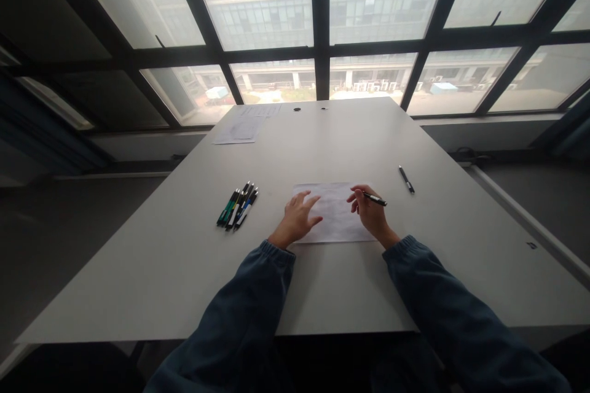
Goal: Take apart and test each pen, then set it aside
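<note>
A white sheet of paper [338, 221] lies on the table in front of me. At its left side is my left hand [298, 218], fingers spread and holding nothing. My right hand [371, 212], over the sheet's right side, grips a dark pen [375, 199] that points up and to the left; whether its tip touches the paper I cannot tell. A second dark pen [406, 179] rests on the table farther to the right. Left of the sheet lies a bunch of several pens [237, 207], some with green, blue or white barrels.
Printed papers [242, 126] lie at the table's far left corner. Two small round fittings sit near the far edge of the white table [322, 147]. A small dark item [531, 245] is close to the right edge. Large dark-framed windows [322, 12] rise beyond the table.
</note>
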A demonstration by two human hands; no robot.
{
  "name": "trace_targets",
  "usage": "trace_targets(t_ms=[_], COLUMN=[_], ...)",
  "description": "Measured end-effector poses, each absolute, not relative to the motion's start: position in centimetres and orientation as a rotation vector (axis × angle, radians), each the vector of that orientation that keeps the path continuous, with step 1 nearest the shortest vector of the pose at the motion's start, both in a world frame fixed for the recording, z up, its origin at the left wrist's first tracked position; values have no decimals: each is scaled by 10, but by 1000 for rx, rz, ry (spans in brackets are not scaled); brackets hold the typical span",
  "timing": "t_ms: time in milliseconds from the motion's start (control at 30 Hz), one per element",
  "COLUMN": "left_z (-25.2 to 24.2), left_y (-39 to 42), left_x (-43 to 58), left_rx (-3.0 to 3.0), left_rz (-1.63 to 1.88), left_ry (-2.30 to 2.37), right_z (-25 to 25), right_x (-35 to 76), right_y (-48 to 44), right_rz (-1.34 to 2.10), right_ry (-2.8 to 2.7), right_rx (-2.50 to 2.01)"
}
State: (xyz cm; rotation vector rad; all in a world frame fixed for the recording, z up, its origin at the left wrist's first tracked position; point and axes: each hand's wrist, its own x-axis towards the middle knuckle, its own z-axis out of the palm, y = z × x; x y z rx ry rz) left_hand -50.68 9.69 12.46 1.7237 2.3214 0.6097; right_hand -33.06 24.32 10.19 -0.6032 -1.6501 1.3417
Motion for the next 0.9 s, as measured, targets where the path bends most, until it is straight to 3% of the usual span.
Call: trace_targets(t_ms=[100, 267, 900], left_z=[138, 145, 132], left_y=[98, 96, 98], left_x=[-488, -458, -458], left_rx=[1869, 1901, 2177], left_rz=[1002, 1115, 1250], left_ry=[1919, 1466, 1438], right_z=[104, 110, 115], right_x=[-330, -324, -323], right_y=[236, 228, 224], right_rz=[1373, 1330, 860], right_ry=[-1790, -2089, -2419], right_rx=[-489, -266, -235])
